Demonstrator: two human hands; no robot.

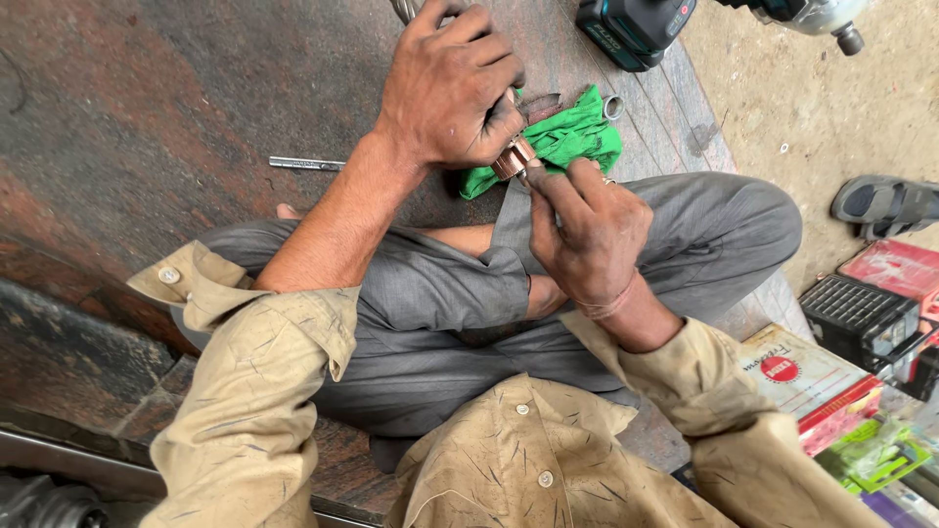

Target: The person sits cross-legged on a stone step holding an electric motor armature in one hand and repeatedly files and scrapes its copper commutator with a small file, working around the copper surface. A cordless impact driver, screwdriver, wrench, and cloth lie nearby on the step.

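Left hand [448,83] clamps the copper-coloured metal cylinder [514,156]; right hand [587,230], at five o'clock, pinches its end (best kept steady).

Stone slab [147,108] — green rag [577,137], rod [305,163]

At frame centre the metal part [514,156] sits between both hands, the cloth [567,142] just right of it; a rod [305,164] lies left, a power tool [636,27] upper right, boxes [812,376] lower right
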